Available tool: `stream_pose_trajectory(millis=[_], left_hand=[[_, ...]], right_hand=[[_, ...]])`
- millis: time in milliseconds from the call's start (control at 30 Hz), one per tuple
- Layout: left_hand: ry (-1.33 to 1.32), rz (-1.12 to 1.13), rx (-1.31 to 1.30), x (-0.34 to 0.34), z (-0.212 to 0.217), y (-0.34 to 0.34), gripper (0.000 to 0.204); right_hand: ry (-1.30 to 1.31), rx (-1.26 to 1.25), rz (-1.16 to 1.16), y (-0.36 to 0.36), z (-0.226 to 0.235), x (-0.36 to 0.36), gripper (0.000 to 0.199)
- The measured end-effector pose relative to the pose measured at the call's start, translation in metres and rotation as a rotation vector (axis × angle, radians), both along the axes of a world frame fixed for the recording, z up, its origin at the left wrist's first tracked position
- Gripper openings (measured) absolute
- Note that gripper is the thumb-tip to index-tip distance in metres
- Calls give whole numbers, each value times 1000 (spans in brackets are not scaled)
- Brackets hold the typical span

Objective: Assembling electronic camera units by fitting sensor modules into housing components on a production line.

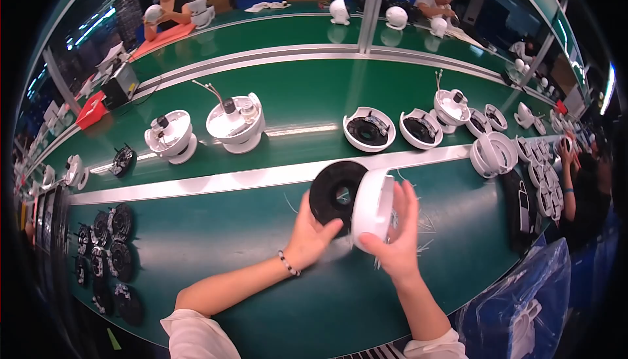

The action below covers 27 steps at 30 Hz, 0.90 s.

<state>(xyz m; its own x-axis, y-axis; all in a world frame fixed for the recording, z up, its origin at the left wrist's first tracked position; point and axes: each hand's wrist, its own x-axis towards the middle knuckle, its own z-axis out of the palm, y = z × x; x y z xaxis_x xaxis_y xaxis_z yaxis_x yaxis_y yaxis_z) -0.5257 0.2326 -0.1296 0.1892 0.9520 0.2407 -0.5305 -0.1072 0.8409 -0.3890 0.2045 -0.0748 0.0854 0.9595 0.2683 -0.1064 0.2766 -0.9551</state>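
Your left hand (311, 235) is closed round the lower left edge of a black disc (324, 192), its thumb across the near face, fingers out of sight behind; that grip seems meant to keep the open centre uncovered and the flat side turned up toward you. Just right of it, your right hand (400, 249) holds a white shell (370, 210) on edge, thumb at the lower rim and fingers spread along the far side, probably to steady its curved wall. Both pieces sit above the middle of the green bench (216, 228); whether they touch, I can't tell.

At the bench's left lie black round parts (120, 258) in a loose cluster, likely kept within your left reach. Beyond the pale rail (261, 178), two white bases (171, 139) stand with their open sides up, which leaves their inner parts exposed. Farther right, white bowls (351, 139) lie open too, dark pieces inside. At the right end, white rings (485, 160) lean together, perhaps to save room.
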Motion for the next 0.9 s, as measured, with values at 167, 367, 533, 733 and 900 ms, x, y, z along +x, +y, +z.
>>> stream_pose_trajectory(millis=[167, 367, 533, 733, 900], left_hand=[[3, -680, -307, -34, 23, -17, 78], [-414, -691, -626, -44, 28, 3, 69], [-368, -522, -693, -48, 24, 0, 57], [-304, -421, -634, -54, 19, -10, 59], [-375, -614, -573, -77, 20, -7, 82]], right_hand=[[-280, 33, -20, -5, -18, -9, 108], [-494, 58, 36, -16, -14, -27, 114], [-464, -10, 62, -21, -10, -38, 111], [-812, 225, -48, -25, -10, -62, 106], [-888, 269, -65, -22, -4, -73, 109]])
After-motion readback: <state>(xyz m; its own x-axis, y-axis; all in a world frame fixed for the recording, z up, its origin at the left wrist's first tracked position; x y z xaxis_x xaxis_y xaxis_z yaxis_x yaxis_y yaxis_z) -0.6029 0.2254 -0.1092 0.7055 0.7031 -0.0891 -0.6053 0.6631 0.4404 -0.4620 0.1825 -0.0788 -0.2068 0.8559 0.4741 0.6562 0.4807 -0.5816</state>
